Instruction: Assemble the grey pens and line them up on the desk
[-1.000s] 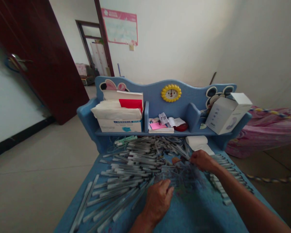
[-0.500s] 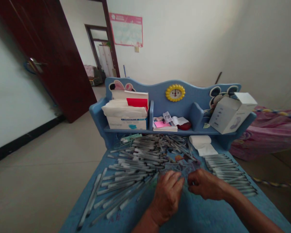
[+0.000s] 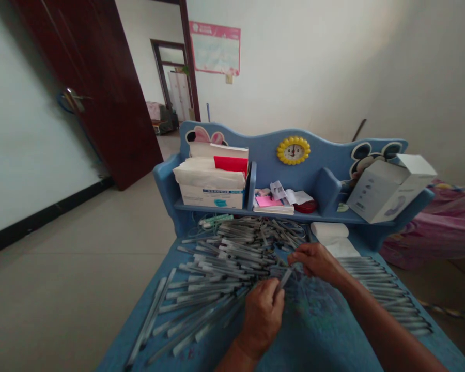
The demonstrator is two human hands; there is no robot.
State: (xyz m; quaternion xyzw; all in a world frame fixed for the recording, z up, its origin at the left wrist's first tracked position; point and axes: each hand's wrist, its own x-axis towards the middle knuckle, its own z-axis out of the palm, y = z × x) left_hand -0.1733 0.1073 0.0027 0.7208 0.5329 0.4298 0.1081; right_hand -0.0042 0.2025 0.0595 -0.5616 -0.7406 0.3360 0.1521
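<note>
My left hand (image 3: 261, 312) is closed around a slim, translucent pen (image 3: 285, 279), which tilts up and to the right from between thumb and fingers. Close to the pen's upper end, my right hand (image 3: 312, 259) has its fingertips pinched together; what they grip is too small and blurred to make out. Many similar pens (image 3: 213, 274) with dark ends lie in a loose, fanned pile left of my hands and behind them. Beyond my right forearm, a neater row of pens (image 3: 387, 294) lies side by side.
The blue desk (image 3: 306, 336) carries a raised shelf with a tissue-filled mask box (image 3: 211, 195), small papers (image 3: 273, 200), a yellow flower-shaped clock (image 3: 293, 151) and a tilted white box (image 3: 387, 188). A white paper roll (image 3: 329, 230) lies below the shelf. A dark red door (image 3: 89, 88) stands at left.
The pen now shows in my left hand, angled upward. My right hand has risen slightly, toward the pile at the back. The whole view has shifted a little.
</note>
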